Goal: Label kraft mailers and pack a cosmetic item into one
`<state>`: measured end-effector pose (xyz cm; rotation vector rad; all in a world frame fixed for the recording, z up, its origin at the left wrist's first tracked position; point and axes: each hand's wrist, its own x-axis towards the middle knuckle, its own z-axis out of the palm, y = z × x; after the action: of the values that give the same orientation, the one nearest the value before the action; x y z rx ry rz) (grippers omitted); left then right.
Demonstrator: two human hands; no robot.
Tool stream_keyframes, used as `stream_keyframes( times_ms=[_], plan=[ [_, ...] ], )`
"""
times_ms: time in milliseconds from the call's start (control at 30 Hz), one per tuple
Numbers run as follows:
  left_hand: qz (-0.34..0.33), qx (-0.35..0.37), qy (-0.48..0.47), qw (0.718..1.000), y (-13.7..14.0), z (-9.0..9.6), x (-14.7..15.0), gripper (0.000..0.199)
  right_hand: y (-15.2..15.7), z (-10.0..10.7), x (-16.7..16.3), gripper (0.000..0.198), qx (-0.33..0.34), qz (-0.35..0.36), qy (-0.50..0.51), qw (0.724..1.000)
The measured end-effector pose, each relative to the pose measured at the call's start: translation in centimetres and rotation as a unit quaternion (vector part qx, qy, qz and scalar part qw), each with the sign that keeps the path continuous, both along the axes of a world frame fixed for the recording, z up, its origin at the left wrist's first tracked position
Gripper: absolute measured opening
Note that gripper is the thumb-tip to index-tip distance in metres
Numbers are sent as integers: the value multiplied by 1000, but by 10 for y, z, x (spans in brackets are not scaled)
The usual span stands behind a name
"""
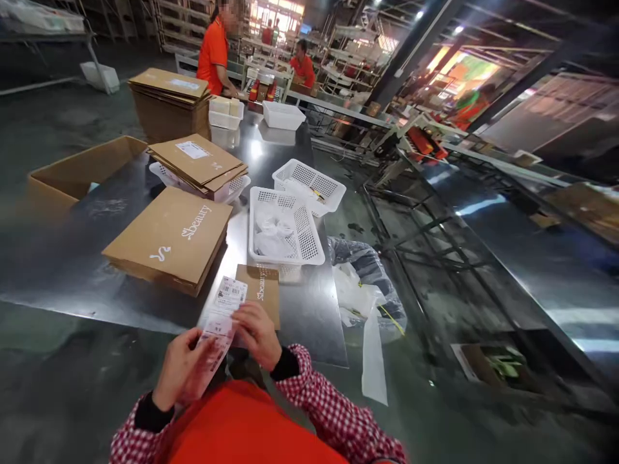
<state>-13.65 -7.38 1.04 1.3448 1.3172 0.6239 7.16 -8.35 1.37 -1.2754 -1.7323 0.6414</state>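
Both my hands hold a strip of white printed shipping labels at the near edge of a shiny metal table. My left hand grips the lower end of the strip. My right hand pinches its right side. Just beyond my fingers lies a small brown cardboard mailer printed with white lettering. My sleeves are red-and-white checked and I wear an orange vest.
A stack of brown "Sbeauty" flat boxes lies left of the labels. White perforated baskets hold plastic bags. More flat boxes sit on another basket. An open carton is far left. A bagged bin stands right. People in orange work at the far end.
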Motion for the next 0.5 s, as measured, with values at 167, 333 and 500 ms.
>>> stream_keyframes(
  times_ms=[167, 333, 500],
  plan=[
    [-101, -21, -48, 993, -6, -18, 4, 37, -31, -28, -23, 31, -102, 38, 20, 994],
    [-131, -19, 9, 991, -13, -34, 7, 37, -38, -51, -22, 29, -195, -19, 101, 975],
    [-105, -21, 59, 993, -16, -41, 16, 34, -45, -67, -29, 29, -314, -132, 266, 902]
  ],
)
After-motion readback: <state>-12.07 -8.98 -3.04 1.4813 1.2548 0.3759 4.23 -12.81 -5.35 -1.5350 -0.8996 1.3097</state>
